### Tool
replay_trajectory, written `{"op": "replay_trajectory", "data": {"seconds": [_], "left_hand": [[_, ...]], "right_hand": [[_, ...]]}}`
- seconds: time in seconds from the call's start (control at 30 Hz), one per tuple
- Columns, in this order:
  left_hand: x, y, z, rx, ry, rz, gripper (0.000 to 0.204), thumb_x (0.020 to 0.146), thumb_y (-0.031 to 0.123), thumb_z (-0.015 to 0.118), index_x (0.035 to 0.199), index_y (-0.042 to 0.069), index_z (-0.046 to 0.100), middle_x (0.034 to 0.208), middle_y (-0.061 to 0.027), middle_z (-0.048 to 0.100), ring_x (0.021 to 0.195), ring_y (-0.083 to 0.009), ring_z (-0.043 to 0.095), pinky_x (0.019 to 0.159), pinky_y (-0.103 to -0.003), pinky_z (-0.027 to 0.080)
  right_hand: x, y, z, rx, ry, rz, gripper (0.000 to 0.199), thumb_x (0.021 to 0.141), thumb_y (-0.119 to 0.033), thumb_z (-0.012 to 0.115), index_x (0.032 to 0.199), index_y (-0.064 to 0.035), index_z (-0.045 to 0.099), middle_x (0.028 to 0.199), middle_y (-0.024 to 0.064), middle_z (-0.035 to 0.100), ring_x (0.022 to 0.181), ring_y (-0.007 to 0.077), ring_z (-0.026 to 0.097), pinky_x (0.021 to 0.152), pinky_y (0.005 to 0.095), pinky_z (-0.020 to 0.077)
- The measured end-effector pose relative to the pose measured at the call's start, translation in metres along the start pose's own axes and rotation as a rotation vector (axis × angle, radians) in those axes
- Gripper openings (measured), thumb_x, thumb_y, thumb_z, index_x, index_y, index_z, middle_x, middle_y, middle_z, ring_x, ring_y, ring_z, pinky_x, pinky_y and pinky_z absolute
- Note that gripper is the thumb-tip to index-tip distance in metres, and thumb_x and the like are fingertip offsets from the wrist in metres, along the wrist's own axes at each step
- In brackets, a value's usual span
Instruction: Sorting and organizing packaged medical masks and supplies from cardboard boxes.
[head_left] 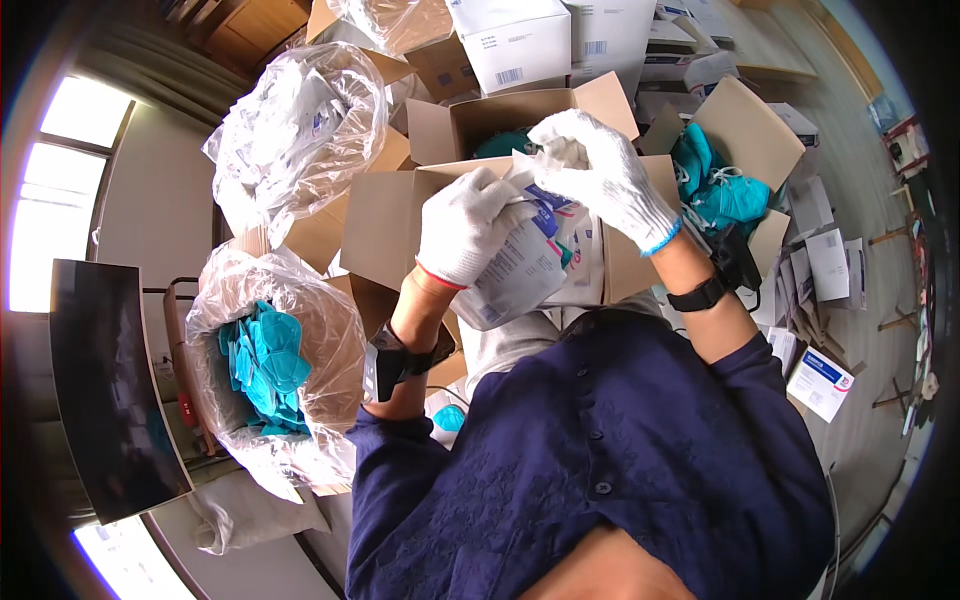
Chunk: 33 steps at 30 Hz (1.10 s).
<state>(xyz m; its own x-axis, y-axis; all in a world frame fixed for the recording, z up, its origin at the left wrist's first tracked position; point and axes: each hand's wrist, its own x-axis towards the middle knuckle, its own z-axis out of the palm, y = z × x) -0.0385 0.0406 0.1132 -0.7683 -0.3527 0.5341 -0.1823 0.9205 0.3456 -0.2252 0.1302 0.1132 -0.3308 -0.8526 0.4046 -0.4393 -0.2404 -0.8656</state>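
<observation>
My left hand (465, 228), in a white knit glove with a red cuff, pinches the upper edge of a white printed plastic pouch (515, 275). My right hand (604, 170), in a matching glove with a blue cuff, is closed at the pouch's top corner; its fingertips press on the thin material there. The pouch hangs tilted over an open cardboard box (382, 226) in front of me. Inside that box lie more white and blue pouches (582, 262). Behind, a second open box (480, 112) holds something teal, partly hidden by my right hand.
Teal face masks (268, 360) fill a plastic-lined box at left, and more teal masks (722, 180) with straps sit in a box at right. A clear bag of white pouches (290, 130) stands back left. White cartons (515, 45) are stacked behind; small boxes (820, 383) litter the right floor.
</observation>
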Motion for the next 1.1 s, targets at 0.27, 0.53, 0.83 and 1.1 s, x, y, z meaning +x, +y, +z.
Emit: {"op": "replay_trajectory", "data": {"seconds": [0.27,0.53,0.83,1.1], "left_hand": [[0.005,-0.001,0.009,-0.273,-0.02,-0.352,0.02,0.08,0.014,0.076,0.095,0.004,0.066,0.081,-0.0096,0.064,0.073,-0.0258,0.066,0.068,-0.031,0.053],[0.002,-0.009,0.012,-0.061,0.088,-0.08,0.01,0.081,0.01,0.073,0.081,0.004,0.065,0.077,-0.0081,0.062,0.07,-0.0302,0.063,0.065,-0.034,0.052],[-0.021,0.021,-0.03,0.251,0.19,0.24,0.008,0.074,0.007,0.071,0.081,0.011,0.07,0.075,-0.0038,0.063,0.064,-0.0242,0.062,0.06,-0.035,0.052],[-0.013,0.039,-0.067,0.137,0.302,0.163,0.011,0.085,0.017,0.072,0.083,0.006,0.069,0.076,-0.0085,0.064,0.065,-0.026,0.063,0.063,-0.035,0.052]], "right_hand": [[-0.005,0.003,0.0,-0.134,-0.152,-0.118,0.014,0.081,-0.021,0.073,0.087,-0.0085,0.071,0.083,0.0082,0.068,0.077,0.0246,0.066,0.071,0.0345,0.0523],[0.003,-0.018,0.023,-0.158,-0.001,-0.002,0.018,0.082,-0.024,0.069,0.082,-0.0054,0.068,0.076,0.0128,0.067,0.071,0.0313,0.065,0.064,0.0389,0.0512],[0.028,-0.007,0.046,-0.438,0.007,-0.095,0.021,0.081,-0.026,0.066,0.078,-0.0053,0.067,0.076,0.0174,0.066,0.073,0.0364,0.064,0.068,0.0443,0.051],[0.0,0.042,0.012,-0.366,-0.285,-0.156,0.016,0.08,-0.01,0.056,0.09,-0.0004,0.064,0.083,0.0237,0.064,0.078,0.0401,0.062,0.071,0.045,0.0506]]}}
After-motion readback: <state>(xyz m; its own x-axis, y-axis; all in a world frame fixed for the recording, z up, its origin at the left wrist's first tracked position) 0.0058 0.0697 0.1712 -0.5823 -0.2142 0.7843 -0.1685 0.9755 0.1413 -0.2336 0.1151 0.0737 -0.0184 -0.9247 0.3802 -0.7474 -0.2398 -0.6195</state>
